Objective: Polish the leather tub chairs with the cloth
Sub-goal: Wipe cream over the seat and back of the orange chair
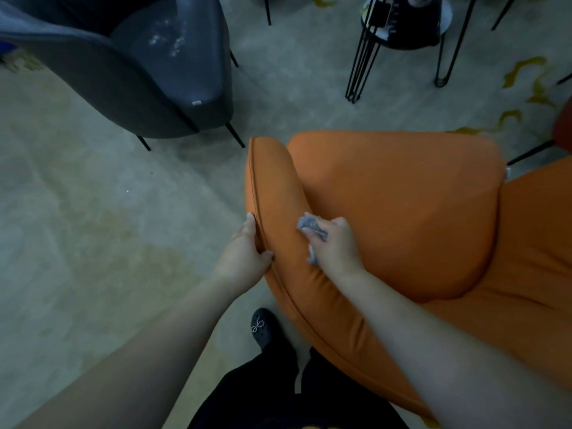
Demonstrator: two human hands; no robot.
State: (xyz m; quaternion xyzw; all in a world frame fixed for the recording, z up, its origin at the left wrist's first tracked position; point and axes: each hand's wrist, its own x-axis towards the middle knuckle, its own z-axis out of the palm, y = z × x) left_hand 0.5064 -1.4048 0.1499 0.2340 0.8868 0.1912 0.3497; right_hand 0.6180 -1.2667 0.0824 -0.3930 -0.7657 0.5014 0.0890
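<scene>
Orange tub chair, centre-right of frame: left hand clasps its padded rim; right hand, nearer the seat, presses bunched grey cloth against the inner arm.

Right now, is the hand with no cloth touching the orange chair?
Touching. The head view shows the left hand gripping the orange chair at its arm edge, thumb on the inner side.

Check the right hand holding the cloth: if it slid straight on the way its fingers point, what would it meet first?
The right hand, gripping the grey cloth, points up along the orange chair armrest. It would probably keep running along that leather to the armrest's front end; depth is unclear.
</scene>
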